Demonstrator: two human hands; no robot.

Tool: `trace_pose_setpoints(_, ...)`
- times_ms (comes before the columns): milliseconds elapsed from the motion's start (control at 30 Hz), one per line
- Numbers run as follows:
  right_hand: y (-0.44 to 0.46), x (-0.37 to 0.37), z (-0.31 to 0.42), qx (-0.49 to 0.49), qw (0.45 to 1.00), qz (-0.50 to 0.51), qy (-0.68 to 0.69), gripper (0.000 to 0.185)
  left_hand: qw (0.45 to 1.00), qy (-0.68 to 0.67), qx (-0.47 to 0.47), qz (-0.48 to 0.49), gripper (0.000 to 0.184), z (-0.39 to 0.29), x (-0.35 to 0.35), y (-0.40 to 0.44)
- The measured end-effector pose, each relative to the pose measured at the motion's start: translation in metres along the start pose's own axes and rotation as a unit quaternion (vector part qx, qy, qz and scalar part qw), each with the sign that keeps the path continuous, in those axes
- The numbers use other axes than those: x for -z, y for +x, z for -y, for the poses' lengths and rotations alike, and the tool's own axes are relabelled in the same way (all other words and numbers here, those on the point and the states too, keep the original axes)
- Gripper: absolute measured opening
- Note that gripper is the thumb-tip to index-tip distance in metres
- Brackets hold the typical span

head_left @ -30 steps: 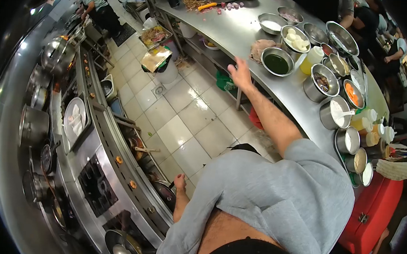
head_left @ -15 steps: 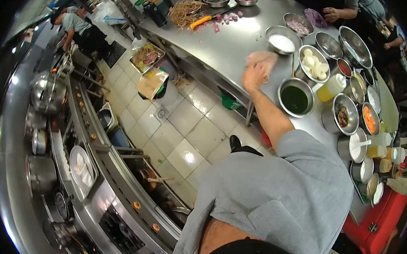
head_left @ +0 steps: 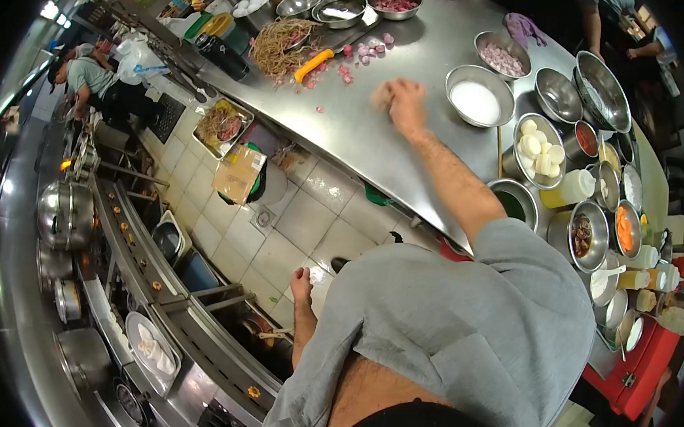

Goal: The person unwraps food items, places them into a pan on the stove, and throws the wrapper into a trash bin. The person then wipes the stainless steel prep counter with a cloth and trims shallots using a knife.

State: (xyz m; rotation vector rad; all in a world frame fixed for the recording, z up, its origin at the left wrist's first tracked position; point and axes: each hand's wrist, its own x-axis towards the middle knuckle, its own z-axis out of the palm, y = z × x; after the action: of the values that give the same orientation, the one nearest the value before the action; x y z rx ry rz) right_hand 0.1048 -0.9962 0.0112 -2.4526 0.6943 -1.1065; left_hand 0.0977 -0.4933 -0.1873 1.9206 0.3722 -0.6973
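My right hand is held over the steel table, its fingers curled. A blurred pale patch shows at the fingertips, and I cannot make out whether it is a held thing. To the right of that hand is a steel bowl of white powder or grains. Beyond its far side lie small purple onions and a knife with a yellow handle. My left hand hangs over the tiled floor with its fingers curled in, and no held thing shows.
Bowls of peeled white pieces, green liquid and carrots crowd the table's right side, with a squeeze bottle. Stringy brown roots lie at the back. A stove line runs left; a co-worker stands behind it.
My right hand has moved left and away from the bowls across the table. My left hand has come into view. The view has shifted slightly, and a person across the table has largely left view.
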Motion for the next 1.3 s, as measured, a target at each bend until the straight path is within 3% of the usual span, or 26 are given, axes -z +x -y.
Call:
trace_pose_setpoints(67,0.024,0.011,0.0,-0.019,0.997,-0.061,-0.036,0.031,1.0,-0.002,-0.007,-0.003,0.044,-0.005,0.0,0.017)
trace_pose_setpoints(133,0.05,0.004,-0.021,-0.019,0.973,-0.168,-0.159,0.03,0.994,0.099,-0.018,0.052,0.043,0.0,0.008,0.037)
trace_pose_setpoints(167,0.061,0.0,-0.032,-0.022,0.972,-0.169,-0.164,0.03,0.989,0.132,-0.005,0.068,0.044,0.006,0.014,0.048)
trace_pose_setpoints(233,0.079,-0.012,-0.058,-0.009,0.926,-0.093,-0.366,0.027,0.986,0.154,0.017,0.067,0.043,-0.004,0.024,0.043)
trace_pose_setpoints(267,0.086,-0.01,-0.064,-0.01,0.925,-0.096,-0.368,0.027,0.982,0.174,0.041,0.062,0.043,-0.011,0.03,0.039)
trace_pose_setpoints(333,0.093,-0.004,-0.071,-0.123,0.902,0.161,-0.38,0.027,0.964,0.254,-0.025,0.08,0.04,0.065,0.057,0.117)
trace_pose_setpoints(400,0.079,-0.027,-0.098,-0.188,0.88,0.162,-0.406,0.03,0.943,0.315,-0.053,0.092,0.039,0.072,0.079,0.147)
trace_pose_setpoints(467,0.065,-0.019,-0.075,-0.134,0.844,0.242,-0.46,0.031,0.943,0.316,-0.031,0.103,0.039,0.038,0.098,0.157)
trace_pose_setpoints(533,0.032,-0.031,-0.058,-0.248,0.926,0.043,-0.28,0.029,0.947,0.301,-0.02,0.106,0.038,-0.017,0.121,0.163)
trace_pose_setpoints(600,0.004,-0.027,0.028,-0.19,0.936,-0.003,-0.295,0.032,0.959,0.263,-0.01,0.107,0.038,-0.08,0.132,0.176)
trace_pose_setpoints(667,-0.008,-0.045,0.067,-0.054,0.913,-0.043,-0.403,0.034,0.976,0.192,0.017,0.097,0.037,-0.086,0.131,0.212)
trace_pose_setpoints(700,-0.015,-0.059,0.084,-0.091,0.929,0.009,-0.357,0.035,0.988,0.123,0.047,0.08,0.037,-0.088,0.132,0.233)
trace_pose_setpoints(800,-0.02,-0.097,0.102,-0.16,0.958,0.108,-0.211,0.032,0.969,0.2,0.012,0.146,0.04,-0.115,0.128,0.288)
trace_pose_setpoints(833,-0.012,-0.093,0.117,-0.162,0.957,0.108,-0.215,0.032,0.971,0.186,-0.019,0.151,0.037,-0.115,0.123,0.318)
trace_pose_setpoints(900,0.019,-0.059,0.162,-0.192,0.961,0.191,-0.063,0.025,0.975,0.147,-0.057,0.156,0.031,-0.135,0.104,0.336)
trace_pose_setpoints(967,0.045,-0.029,0.182,-0.025,0.966,0.217,0.136,0.019,0.979,0.118,-0.066,0.154,0.028,-0.179,0.078,0.313)
trace_pose_setpoints(1033,0.07,0.024,0.243,0.008,0.851,0.337,0.402,0.017,0.962,0.194,-0.114,0.155,0.039,-0.203,0.058,0.293)
trace_pose_setpoints(1100,0.078,0.051,0.277,0.161,0.695,0.421,0.56,0.019,0.946,0.238,-0.134,0.174,0.039,-0.176,0.036,0.32)
trace_pose_setpoints(1167,0.082,0.054,0.299,0.316,0.555,0.457,0.62,0.022,0.927,0.281,-0.154,0.196,0.04,-0.163,0.023,0.322)
trace_pose_setpoints(1300,0.077,0.066,0.297,0.367,0.504,0.501,0.6,0.028,0.921,0.296,-0.152,0.204,0.042,-0.166,0.016,0.256)
